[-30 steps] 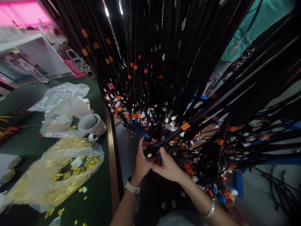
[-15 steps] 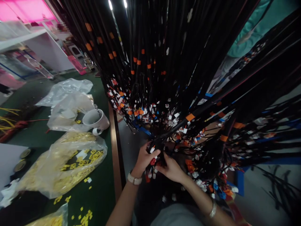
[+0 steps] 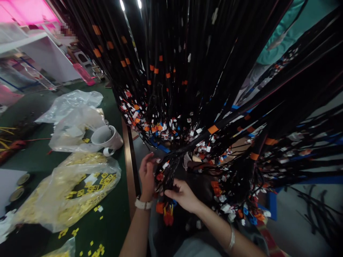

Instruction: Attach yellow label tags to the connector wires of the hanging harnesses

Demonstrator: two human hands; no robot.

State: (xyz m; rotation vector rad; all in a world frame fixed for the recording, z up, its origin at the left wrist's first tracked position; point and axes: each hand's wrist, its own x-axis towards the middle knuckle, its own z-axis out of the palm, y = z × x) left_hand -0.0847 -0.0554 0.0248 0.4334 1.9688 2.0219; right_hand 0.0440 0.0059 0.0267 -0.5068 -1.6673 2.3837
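Note:
A dense curtain of black wire harnesses (image 3: 203, 78) with orange tape bands hangs in front of me, ending in white, red and blue connectors. One bundle (image 3: 171, 167) fans out between my hands. My left hand (image 3: 147, 175) is raised beside it, fingers loosely spread and touching the outer wires. My right hand (image 3: 182, 194) pinches thin black wires of that bundle between thumb and fingers. Orange and red connectors (image 3: 164, 210) dangle just below my hands.
A green table (image 3: 112, 221) lies to the left with a brown edge strip (image 3: 130, 171). On it are a white mug (image 3: 105, 140), clear plastic bags (image 3: 72, 110), a bag of yellow parts (image 3: 66, 189) and scattered yellow pieces. A person in teal (image 3: 289, 32) stands behind the wires.
The bundle has spread apart and slid lower. My left hand let go its grip and opened, shifting left. My right hand moved down slightly, still pinching wires.

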